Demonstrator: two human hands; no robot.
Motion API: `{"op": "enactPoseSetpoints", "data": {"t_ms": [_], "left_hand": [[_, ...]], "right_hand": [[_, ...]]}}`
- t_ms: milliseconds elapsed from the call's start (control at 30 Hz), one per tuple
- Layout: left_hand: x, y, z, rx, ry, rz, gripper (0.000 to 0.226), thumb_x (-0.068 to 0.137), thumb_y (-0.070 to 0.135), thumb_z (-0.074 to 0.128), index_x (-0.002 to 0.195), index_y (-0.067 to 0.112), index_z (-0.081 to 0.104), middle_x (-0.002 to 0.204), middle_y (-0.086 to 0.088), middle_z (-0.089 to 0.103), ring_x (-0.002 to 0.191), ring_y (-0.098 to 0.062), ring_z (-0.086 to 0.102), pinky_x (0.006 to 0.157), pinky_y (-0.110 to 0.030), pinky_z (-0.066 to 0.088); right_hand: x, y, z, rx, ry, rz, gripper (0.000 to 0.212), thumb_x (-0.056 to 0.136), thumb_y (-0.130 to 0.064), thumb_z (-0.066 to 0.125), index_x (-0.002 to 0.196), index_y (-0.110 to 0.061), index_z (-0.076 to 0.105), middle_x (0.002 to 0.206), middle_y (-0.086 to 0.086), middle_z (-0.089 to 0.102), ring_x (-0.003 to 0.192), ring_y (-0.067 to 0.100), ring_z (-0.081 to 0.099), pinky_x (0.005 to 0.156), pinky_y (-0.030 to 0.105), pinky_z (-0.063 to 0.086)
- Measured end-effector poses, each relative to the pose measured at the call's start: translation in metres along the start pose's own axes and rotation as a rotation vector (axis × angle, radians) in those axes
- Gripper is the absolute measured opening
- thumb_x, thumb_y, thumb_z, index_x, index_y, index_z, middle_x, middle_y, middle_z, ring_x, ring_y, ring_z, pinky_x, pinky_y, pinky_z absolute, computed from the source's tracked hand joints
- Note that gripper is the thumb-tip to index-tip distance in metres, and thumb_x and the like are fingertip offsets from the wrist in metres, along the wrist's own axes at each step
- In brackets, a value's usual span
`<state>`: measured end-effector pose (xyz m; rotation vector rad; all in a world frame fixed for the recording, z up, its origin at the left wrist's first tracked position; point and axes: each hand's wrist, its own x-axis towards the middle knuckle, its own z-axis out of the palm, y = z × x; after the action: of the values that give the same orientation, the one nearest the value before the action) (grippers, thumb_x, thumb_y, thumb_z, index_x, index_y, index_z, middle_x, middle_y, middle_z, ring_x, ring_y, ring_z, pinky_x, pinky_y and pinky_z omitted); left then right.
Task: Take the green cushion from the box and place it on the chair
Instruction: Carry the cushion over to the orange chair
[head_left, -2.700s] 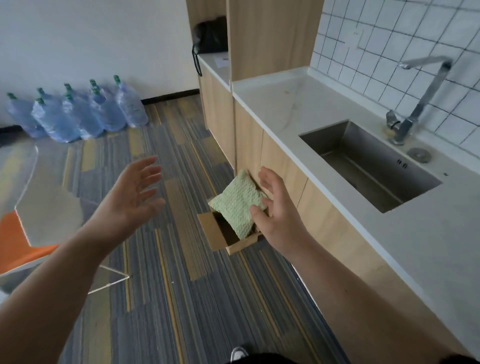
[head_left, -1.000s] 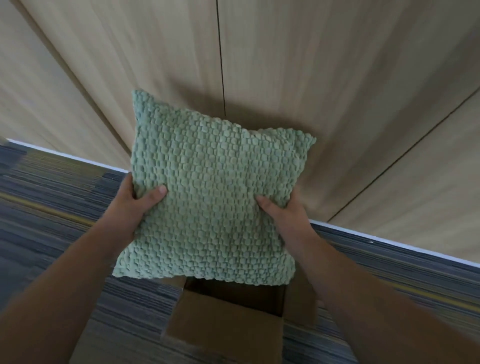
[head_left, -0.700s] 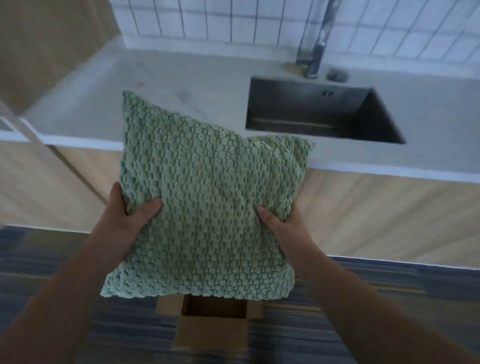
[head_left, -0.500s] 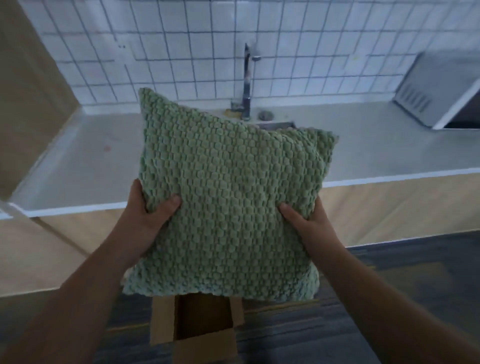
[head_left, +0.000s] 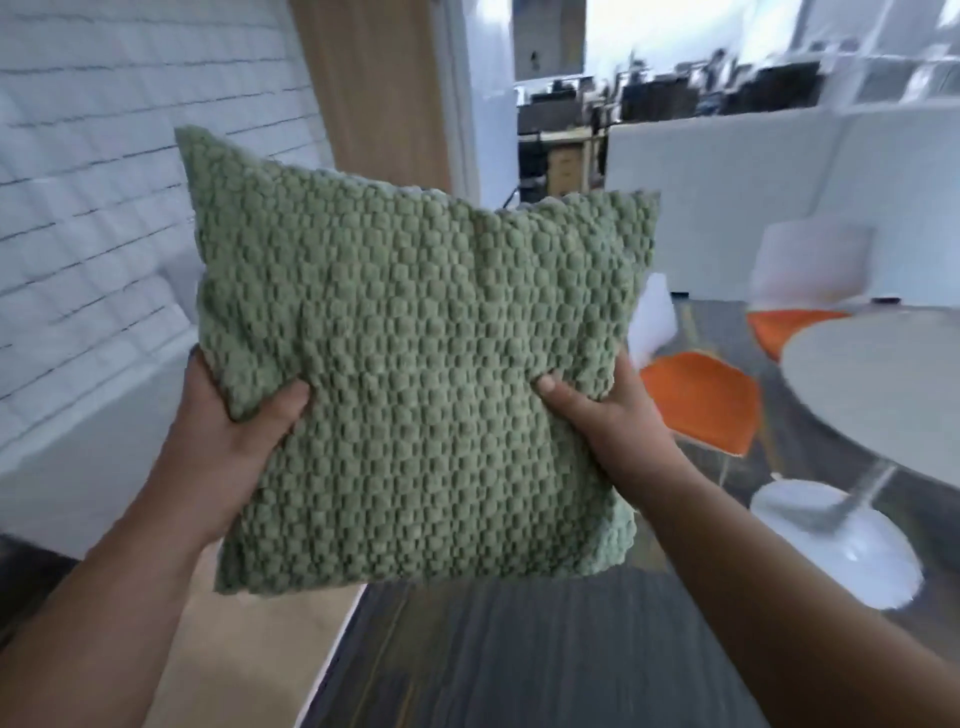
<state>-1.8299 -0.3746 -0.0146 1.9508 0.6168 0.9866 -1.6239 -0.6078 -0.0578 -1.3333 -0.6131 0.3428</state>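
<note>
The green cushion fills the centre of the frame, held upright in the air and clear of every surface. The left hand clamps its left edge at mid-height, thumb pressed on the near face, the other fingers hidden behind the fabric. The right hand grips the right edge the same way, thumb in front, remaining fingers out of sight behind.

At right of the cushion an orange chair stands on the striped carpet, just beside a round white table on a pedestal foot. A second orange-seated chair sits beyond it. Open carpet runs along the lower centre. A white tiled wall closes the left side of the frame. No writing or labels are legible; the background is blurred.
</note>
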Motion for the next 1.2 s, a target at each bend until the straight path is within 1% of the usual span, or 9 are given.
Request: {"op": "enactPoseSetpoints", "data": {"t_ms": [100,167,300,433,500,600,833,1000,1200], "left_hand": [[0.039,0.023,0.139,-0.109,-0.151,0.072,0.067,0.079,0.037,0.077,0.137,0.029,0.044,0.132,0.011,0.059,0.117,-0.003,0.058,0.098,-0.031,0.044],[0.055,0.038,0.235,-0.183,-0.258,0.085,0.061,0.084,0.026,0.075,0.136,0.031,0.044,0.132,0.006,0.058,0.120,-0.016,0.055,0.104,-0.039,0.041],[0.071,0.066,0.387,-0.308,-0.451,0.120,0.059,0.069,0.055,0.073,0.121,0.050,0.047,0.125,0.014,0.060,0.114,-0.007,0.062,0.103,-0.033,0.046],[0.071,0.103,0.507,-0.403,-0.667,0.127,0.058,0.082,0.037,0.074,0.129,0.035,0.039,0.127,0.006,0.057,0.087,0.032,0.053,0.077,-0.001,0.044],[0.075,0.115,0.558,-0.440,-0.764,0.148,0.062,0.073,0.051,0.078,0.124,0.046,0.044,0.126,0.014,0.060,0.099,0.020,0.059,0.087,-0.017,0.048],[0.080,0.137,0.647,-0.481,-0.948,0.170,0.073,0.063,0.061,0.074,0.128,0.046,0.045,0.132,0.009,0.061,0.118,-0.014,0.061,0.100,-0.042,0.047],[0.055,0.205,0.808,-0.626,-1.237,0.247,0.048,0.069,0.040,0.075,0.105,0.054,0.047,0.105,0.032,0.059,0.086,0.026,0.056,0.080,-0.018,0.044],[0.001,0.255,0.881,-0.649,-1.428,0.309,0.060,0.085,0.023,0.074,0.135,0.031,0.042,0.124,0.007,0.056,0.107,-0.011,0.057,0.076,-0.007,0.042],[-0.108,0.304,0.961,-0.675,-1.632,0.386,0.057,0.085,0.020,0.074,0.129,0.031,0.039,0.124,0.005,0.057,0.107,-0.011,0.059,0.093,-0.023,0.045]], "right_hand": [[0.013,-0.013,-0.115,-0.113,0.216,-0.050,0.076,0.069,-0.044,0.085,0.134,-0.035,0.047,0.129,-0.015,0.064,0.116,0.001,0.063,0.098,0.029,0.051],[0.017,-0.016,-0.192,-0.177,0.358,-0.055,0.073,0.069,-0.042,0.085,0.130,-0.037,0.046,0.126,-0.017,0.064,0.113,-0.002,0.062,0.097,0.025,0.049],[0.018,-0.022,-0.305,-0.263,0.608,-0.046,0.063,0.076,-0.023,0.082,0.123,-0.037,0.043,0.112,-0.026,0.060,0.094,-0.021,0.059,0.082,0.007,0.048],[0.011,-0.023,-0.389,-0.325,0.820,0.000,0.070,0.074,-0.029,0.084,0.131,-0.034,0.044,0.122,-0.019,0.061,0.107,-0.007,0.060,0.089,0.017,0.050],[0.004,-0.023,-0.420,-0.337,0.932,0.028,0.080,0.070,-0.037,0.086,0.137,-0.033,0.044,0.128,-0.013,0.062,0.114,0.003,0.061,0.093,0.026,0.049],[-0.005,-0.024,-0.465,-0.378,1.119,0.039,0.067,0.073,-0.031,0.085,0.127,-0.039,0.046,0.118,-0.019,0.062,0.102,-0.011,0.060,0.084,0.015,0.049],[-0.015,-0.026,-0.540,-0.417,1.499,0.057,0.064,0.075,-0.026,0.084,0.125,-0.034,0.045,0.107,-0.022,0.061,0.099,-0.005,0.060,0.090,0.017,0.050],[-0.047,-0.032,-0.581,-0.391,1.730,0.109,0.065,0.077,-0.029,0.083,0.127,-0.034,0.043,0.102,-0.021,0.059,0.094,-0.002,0.059,0.092,0.024,0.045],[-0.127,-0.030,-0.643,-0.417,1.931,0.180,0.081,0.076,-0.035,0.082,0.144,-0.023,0.039,0.123,-0.004,0.059,0.118,0.017,0.057,0.098,0.027,0.041]]}}
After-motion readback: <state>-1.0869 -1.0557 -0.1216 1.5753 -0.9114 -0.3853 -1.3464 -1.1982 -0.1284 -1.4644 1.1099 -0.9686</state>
